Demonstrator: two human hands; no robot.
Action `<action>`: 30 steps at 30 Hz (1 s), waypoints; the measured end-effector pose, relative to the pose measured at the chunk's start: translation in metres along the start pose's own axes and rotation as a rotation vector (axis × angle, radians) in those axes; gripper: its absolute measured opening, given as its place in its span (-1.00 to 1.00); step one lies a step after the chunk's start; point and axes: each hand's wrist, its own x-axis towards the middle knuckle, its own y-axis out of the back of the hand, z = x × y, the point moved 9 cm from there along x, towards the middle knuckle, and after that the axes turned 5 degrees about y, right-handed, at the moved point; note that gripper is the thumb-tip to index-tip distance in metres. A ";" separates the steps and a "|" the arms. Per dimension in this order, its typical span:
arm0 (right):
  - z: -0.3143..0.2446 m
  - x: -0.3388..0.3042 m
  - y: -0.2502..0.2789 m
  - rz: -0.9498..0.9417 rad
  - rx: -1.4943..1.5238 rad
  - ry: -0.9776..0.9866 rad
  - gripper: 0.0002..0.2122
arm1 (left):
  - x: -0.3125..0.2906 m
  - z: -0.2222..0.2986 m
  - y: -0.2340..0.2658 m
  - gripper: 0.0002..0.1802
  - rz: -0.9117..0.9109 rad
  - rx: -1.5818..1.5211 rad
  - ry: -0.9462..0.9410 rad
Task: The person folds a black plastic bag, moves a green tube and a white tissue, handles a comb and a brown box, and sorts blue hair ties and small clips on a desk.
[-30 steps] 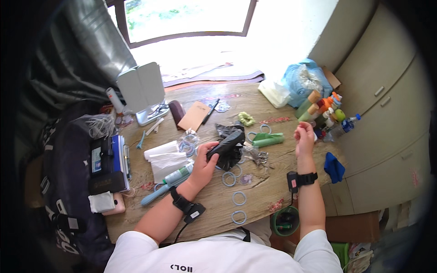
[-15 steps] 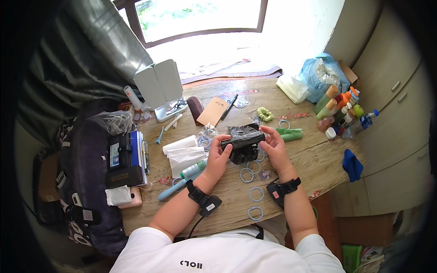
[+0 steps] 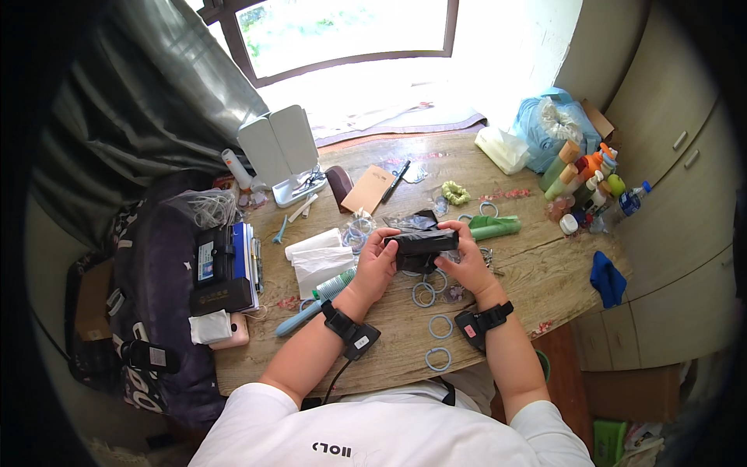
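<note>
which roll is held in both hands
The black roll, held at its ends by the left hand and right hand; the green roll and white roll lie on the table.

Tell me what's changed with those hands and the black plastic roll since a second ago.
The right hand, then away to the right, has moved left and taken hold of the right end of the black plastic roll, which now lies more crosswise. The left hand kept its hold. The green roll, green scrunchie and blue cloth stayed put.
</note>
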 end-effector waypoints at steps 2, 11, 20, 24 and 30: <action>0.006 -0.002 -0.003 -0.019 0.046 -0.041 -0.54 | -0.001 0.005 -0.008 -0.71 -0.034 -0.162 0.015; 0.010 -0.016 -0.033 -0.267 0.631 -0.240 -0.51 | -0.007 0.004 -0.024 -0.70 -0.294 -0.414 0.163; 0.014 -0.061 -0.065 -0.512 1.108 -0.667 -0.54 | 0.000 0.007 -0.007 -0.76 -0.125 -0.414 0.100; 0.013 -0.079 -0.057 -0.710 1.049 -0.646 -0.69 | 0.002 0.009 -0.005 -0.79 -0.044 -0.361 0.034; -0.009 -0.037 -0.019 -0.238 1.491 -0.148 -0.63 | 0.000 0.017 0.005 -0.81 0.047 -0.372 0.000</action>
